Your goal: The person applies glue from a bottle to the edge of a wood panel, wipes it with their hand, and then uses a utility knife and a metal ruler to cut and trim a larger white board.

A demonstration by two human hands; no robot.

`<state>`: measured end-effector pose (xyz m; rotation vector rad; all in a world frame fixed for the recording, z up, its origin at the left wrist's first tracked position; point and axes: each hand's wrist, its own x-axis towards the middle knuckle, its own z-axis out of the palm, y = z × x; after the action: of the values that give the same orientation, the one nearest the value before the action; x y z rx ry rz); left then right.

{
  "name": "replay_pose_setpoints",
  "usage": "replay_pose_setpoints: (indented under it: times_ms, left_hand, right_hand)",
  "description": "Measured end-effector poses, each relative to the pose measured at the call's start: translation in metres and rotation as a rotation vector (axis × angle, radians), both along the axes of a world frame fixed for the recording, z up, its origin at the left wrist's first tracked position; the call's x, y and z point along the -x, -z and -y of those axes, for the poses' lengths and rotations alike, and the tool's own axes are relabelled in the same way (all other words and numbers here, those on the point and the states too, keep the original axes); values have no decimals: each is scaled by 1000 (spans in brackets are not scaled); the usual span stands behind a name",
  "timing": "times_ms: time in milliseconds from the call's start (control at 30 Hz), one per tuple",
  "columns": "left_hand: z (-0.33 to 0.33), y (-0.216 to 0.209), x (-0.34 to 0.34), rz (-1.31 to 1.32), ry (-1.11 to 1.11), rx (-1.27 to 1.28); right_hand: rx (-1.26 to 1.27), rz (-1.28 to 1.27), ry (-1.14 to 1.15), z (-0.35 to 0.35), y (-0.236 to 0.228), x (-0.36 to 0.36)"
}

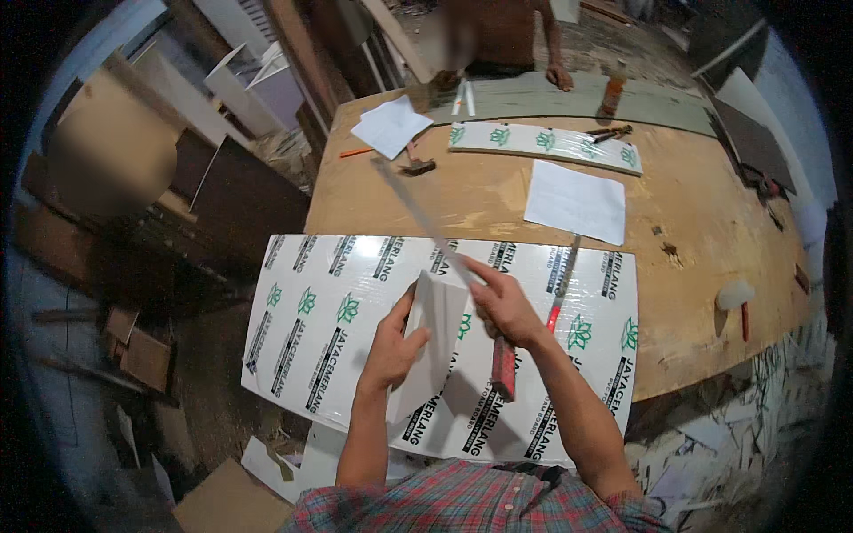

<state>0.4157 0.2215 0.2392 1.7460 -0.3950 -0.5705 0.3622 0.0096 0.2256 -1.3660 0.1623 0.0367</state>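
Observation:
My left hand (pixel 395 346) is closed round a small white board piece (pixel 437 320), held tilted on edge over a large white printed board (pixel 311 355). My right hand (pixel 506 306) grips a long, flat metal blade (pixel 409 202) that slants up to the far left, blurred, its lower part beside the white piece. A red block-like part (pixel 504 369) shows just below the right hand; whether it joins the blade I cannot tell. Close to the right forearm, a dark-bladed tool with a red handle (pixel 553 318) lies on the large board.
On the wooden table (pixel 426 209) are paper sheets (pixel 577 202), a hammer (pixel 418 166), a narrow printed board (pixel 542 147), pliers (pixel 611 133) and a bottle (pixel 611 93). Another person's hand (pixel 559 78) rests at the far edge. Scraps (pixel 720 453) litter the floor at right.

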Motion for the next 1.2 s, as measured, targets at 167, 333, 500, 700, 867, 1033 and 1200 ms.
replay_pose_setpoints:
  times_ms: [167, 333, 500, 700, 867, 1033, 1200]
  left_hand:
    - [-5, 1, 18, -36, 79, 19]
    - [-11, -19, 21, -57, -18, 65]
    - [-13, -14, 17, 1, 44, -44]
    - [-10, 1, 19, 24, 105, -64]
    - [-5, 8, 20, 109, 162, -101]
    - [14, 10, 35, 166, 296, -152]
    - [22, 7, 49, 109, 383, -131]
  right_hand:
    - [-47, -77, 2, -2, 9, -4]
    - [-312, -209, 324, 38, 100, 25]
    - [-467, -376, 511, 79, 138, 133]
    - [-368, -413, 782, 113, 174, 259]
    - [-509, -327, 811, 100, 160, 277]
    - [-262, -196, 498, 60, 112, 209]
    - [-334, -56, 138, 50, 34, 111]
